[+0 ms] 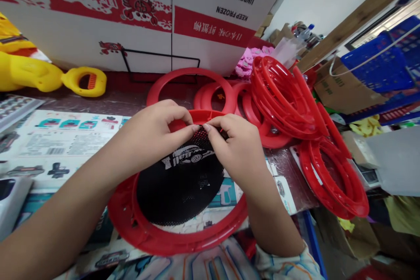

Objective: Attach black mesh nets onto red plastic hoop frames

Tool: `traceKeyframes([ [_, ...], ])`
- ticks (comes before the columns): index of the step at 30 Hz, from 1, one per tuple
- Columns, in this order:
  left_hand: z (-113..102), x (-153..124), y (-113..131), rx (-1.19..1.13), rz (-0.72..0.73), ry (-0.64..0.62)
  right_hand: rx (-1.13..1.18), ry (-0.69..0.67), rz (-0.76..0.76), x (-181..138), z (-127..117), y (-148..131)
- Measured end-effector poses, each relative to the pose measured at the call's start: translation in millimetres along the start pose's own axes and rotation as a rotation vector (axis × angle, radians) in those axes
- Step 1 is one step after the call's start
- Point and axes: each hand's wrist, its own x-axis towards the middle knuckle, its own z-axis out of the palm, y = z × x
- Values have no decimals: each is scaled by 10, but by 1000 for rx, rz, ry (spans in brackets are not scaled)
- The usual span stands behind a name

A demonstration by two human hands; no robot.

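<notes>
A round black mesh sheet [177, 192] with a white printed design hangs inside a large red plastic ring [190, 244]. The ring leans close to my body. At the mesh's far edge, beside the ring's far rim, my left hand [154, 129] pinches the mesh between thumb and fingers. Right beside it, thumb tip nearly touching the other, my right hand [238, 146] pinches the same edge. The mesh's near edge lies apart from the ring, with a gap showing the printed cardboard underneath. Exactly how the pinched edge meets the rim is hidden by my fingers.
Stacked red rings [278, 96] stand at the right, and more red rings [334, 179] overhang the table's right side. Behind rise a white printed carton [210, 4] and a black wire frame [160, 54]. A yellow plastic piece [101, 79] lies left, near printed cardboard [62, 140].
</notes>
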Motion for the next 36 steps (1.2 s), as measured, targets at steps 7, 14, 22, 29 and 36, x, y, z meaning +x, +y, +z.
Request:
traceKeyframes([
  [7,2,27,30,-3,-120,-30,-77,-11,-28,-23,49,35],
  [14,14,25,74,-14,-126,-11,50,-9,21,-29,22,43],
  [22,7,11,69,49,-79,-20,-34,-4,43,-62,42,31],
  [29,-64,-34,8,256,56,-83,-124,2,19,-285,148,63],
  [36,-233,87,-92,321,72,-202,-67,-68,119,-224,259,144],
])
